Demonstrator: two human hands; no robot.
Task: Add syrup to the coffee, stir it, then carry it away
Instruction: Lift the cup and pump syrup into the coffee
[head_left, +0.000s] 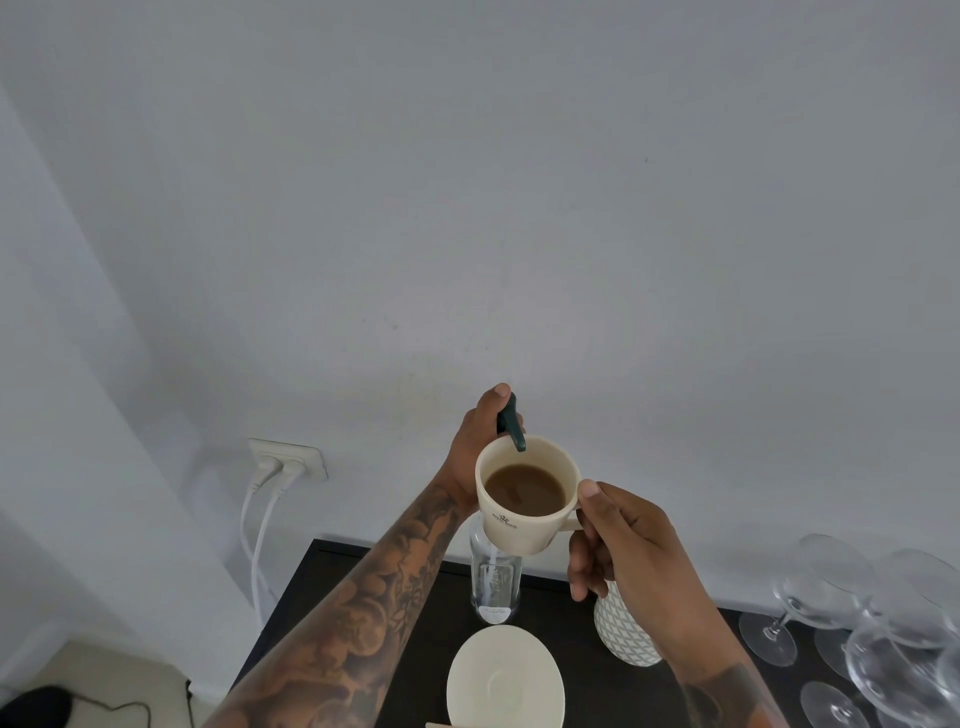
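Bottle behind saucer; glasses right.

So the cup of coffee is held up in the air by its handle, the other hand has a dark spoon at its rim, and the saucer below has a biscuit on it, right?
Not quite. The head view shows the saucer bare, with no biscuit on it. The rest holds: the right hand holds the cup of coffee up by its handle, and the left hand has a dark spoon at its rim.

Dark desk against a pale wall, cream saucer at its near edge, clear glass bottle standing behind it, patterned white vessel, possibly a vase, alongside, several wine glasses clustered at right
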